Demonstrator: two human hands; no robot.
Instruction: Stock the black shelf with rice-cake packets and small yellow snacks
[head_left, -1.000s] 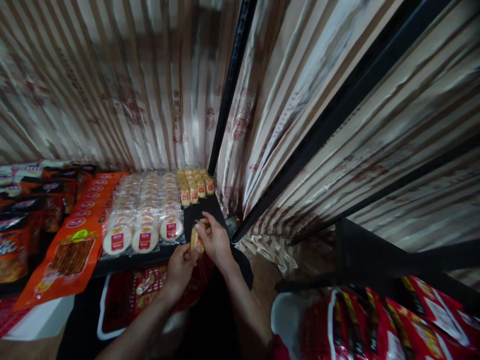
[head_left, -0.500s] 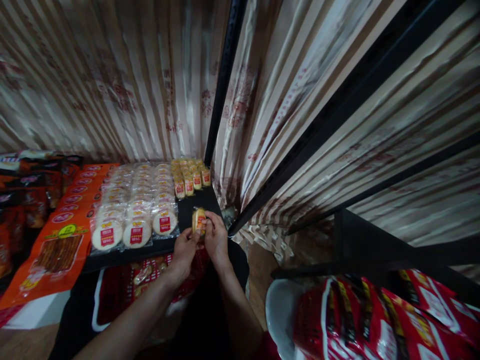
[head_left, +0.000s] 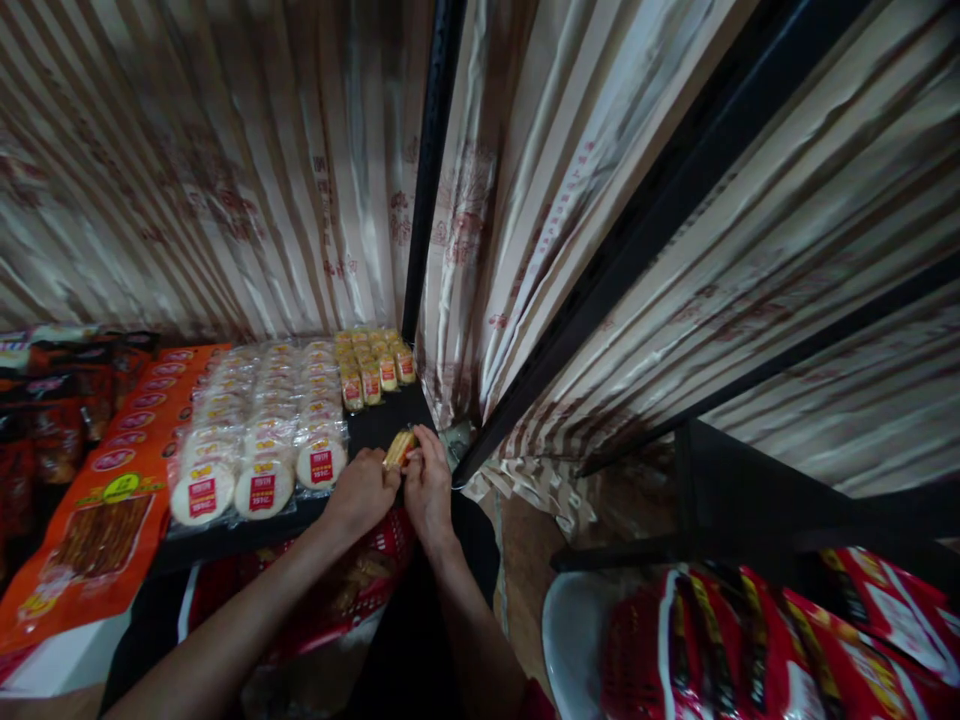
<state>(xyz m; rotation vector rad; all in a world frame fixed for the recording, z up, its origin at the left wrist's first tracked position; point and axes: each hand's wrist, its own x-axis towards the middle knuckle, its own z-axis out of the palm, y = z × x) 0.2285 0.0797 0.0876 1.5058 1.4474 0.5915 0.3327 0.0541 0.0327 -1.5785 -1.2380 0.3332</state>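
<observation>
Both hands meet over the front right part of the black shelf point(head_left: 409, 402). My left hand point(head_left: 366, 490) and my right hand point(head_left: 429, 492) pinch one small yellow wrapped snack point(head_left: 400, 448) between them, tilted to the right; fingers cover its lower part. Beyond them, rows of matching small yellow snacks point(head_left: 373, 365) with red labels stand in the shelf's back corner. To their left lie several rows of round white crackers point(head_left: 264, 488) in clear wrappers with red labels.
Left of the crackers lies a long orange snack packet point(head_left: 112, 510). Below the shelf sits a red basket point(head_left: 386, 545) with wrapped snacks in it. A black post point(head_left: 431, 170) and striped curtains point(head_left: 225, 180) stand behind. Red packets point(head_left: 772, 640) fill a basket at lower right.
The small snack has turned from upright with its label facing me to a tilted position. My left hand has rolled over, its back now covering more. The view has shifted slightly.
</observation>
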